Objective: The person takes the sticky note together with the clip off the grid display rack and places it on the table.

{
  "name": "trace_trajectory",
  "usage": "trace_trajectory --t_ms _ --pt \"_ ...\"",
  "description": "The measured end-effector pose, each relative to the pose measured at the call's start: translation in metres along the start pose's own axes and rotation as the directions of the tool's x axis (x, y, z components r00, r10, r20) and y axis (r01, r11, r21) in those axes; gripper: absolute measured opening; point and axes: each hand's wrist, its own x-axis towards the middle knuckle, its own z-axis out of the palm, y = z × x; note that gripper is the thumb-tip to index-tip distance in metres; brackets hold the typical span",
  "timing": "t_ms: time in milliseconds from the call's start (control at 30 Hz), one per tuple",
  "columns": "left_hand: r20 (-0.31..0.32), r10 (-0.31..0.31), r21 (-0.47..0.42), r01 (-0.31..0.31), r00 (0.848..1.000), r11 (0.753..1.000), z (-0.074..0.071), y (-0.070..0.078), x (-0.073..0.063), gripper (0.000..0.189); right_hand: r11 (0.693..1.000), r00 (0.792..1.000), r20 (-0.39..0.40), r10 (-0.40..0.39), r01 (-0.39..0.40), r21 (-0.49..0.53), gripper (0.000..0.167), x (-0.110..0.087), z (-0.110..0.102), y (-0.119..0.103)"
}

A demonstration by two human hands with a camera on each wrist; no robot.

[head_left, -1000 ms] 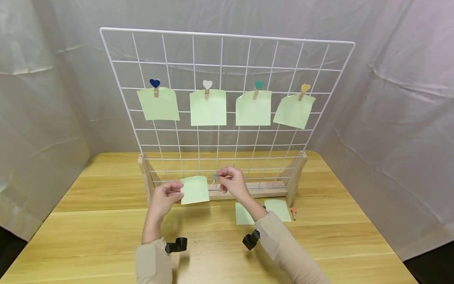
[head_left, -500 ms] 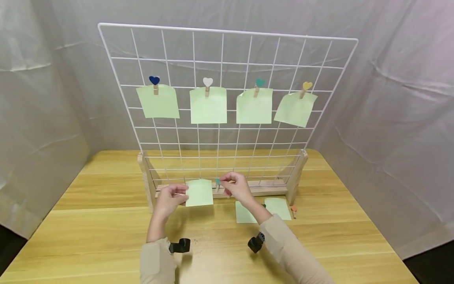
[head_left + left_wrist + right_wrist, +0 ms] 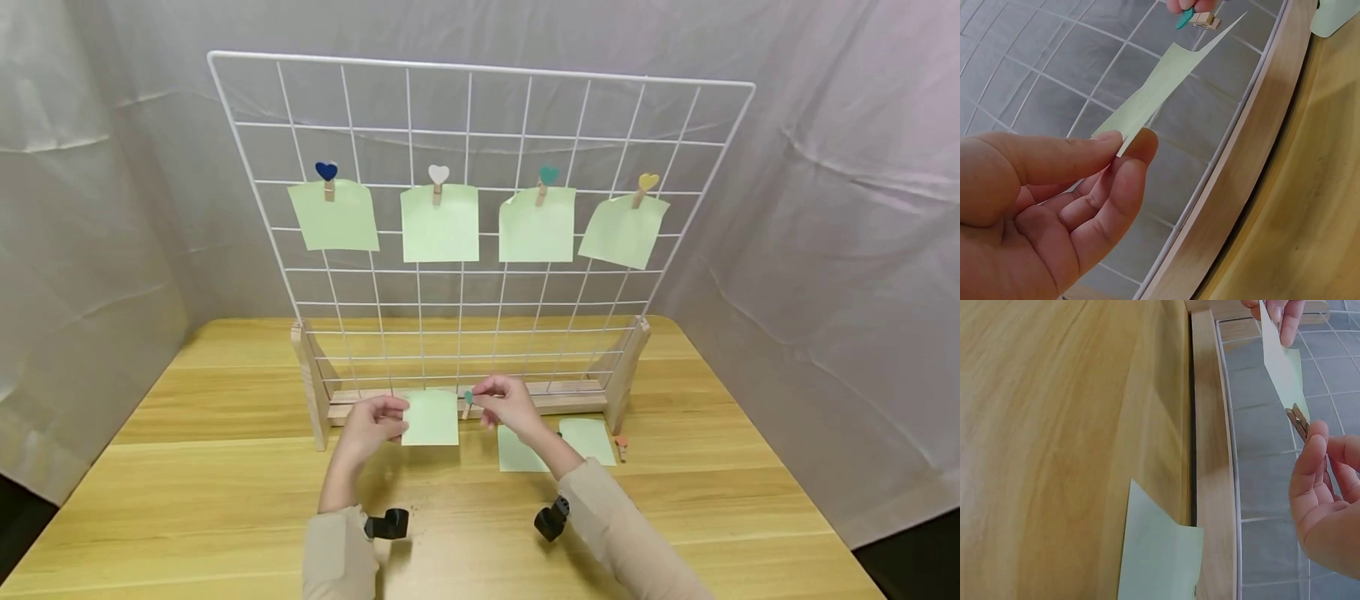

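My left hand [image 3: 369,429] pinches a pale green paper note [image 3: 431,418] by its left edge, thumb in front and fingers behind. Just right of the note, my right hand [image 3: 513,407] pinches a small wooden clothespin [image 3: 468,405] with a teal heart on it. In the right wrist view the clothespin [image 3: 1298,422] points at the note's near edge with its tips spread; whether they touch the paper I cannot tell. From the left wrist, the note [image 3: 1154,87] appears bent, its far corner sticking up. Both hands are low, in front of a white wire grid [image 3: 480,64].
On the grid hang several green notes, under blue, white [image 3: 438,174], teal and yellow [image 3: 648,182] heart clothespins. Wooden feet [image 3: 633,375] and a bar support it. Two notes [image 3: 587,442] lie on the table [image 3: 225,500], partly behind the right forearm, beside an orange-heart clothespin [image 3: 621,448].
Both hands have shifted right and lower in the head view, carrying the note and the teal-heart clothespin along. The clothespin stays just beside the note's right edge.
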Motion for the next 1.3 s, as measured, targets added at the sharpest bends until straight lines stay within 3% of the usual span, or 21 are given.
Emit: trace_trajectory --t_ms 200,667,967,1300 --pt "0.008 0.002 -0.002 -0.002 1.000 1.000 0.004 -0.003 0.000 0.024 0.999 0.999 -0.016 0.037 -0.038 -0.030 0.013 -0.001 -0.006 0.009" --pt "0.037 0.007 0.011 -0.008 0.999 1.000 0.015 -0.008 0.000 0.022 0.976 0.983 0.032 0.181 -0.175 -0.133 0.012 -0.006 -0.018 0.014" --pt "0.053 -0.020 0.061 0.017 0.998 0.998 0.022 -0.011 -0.001 0.020 0.958 0.977 0.057 0.205 -0.188 -0.215 0.010 -0.007 -0.023 0.019" --pt "0.075 -0.024 0.099 0.016 0.997 0.995 0.027 -0.014 -0.001 0.020 0.918 0.962 0.061 0.266 -0.234 -0.320 0.006 -0.008 -0.025 0.024"
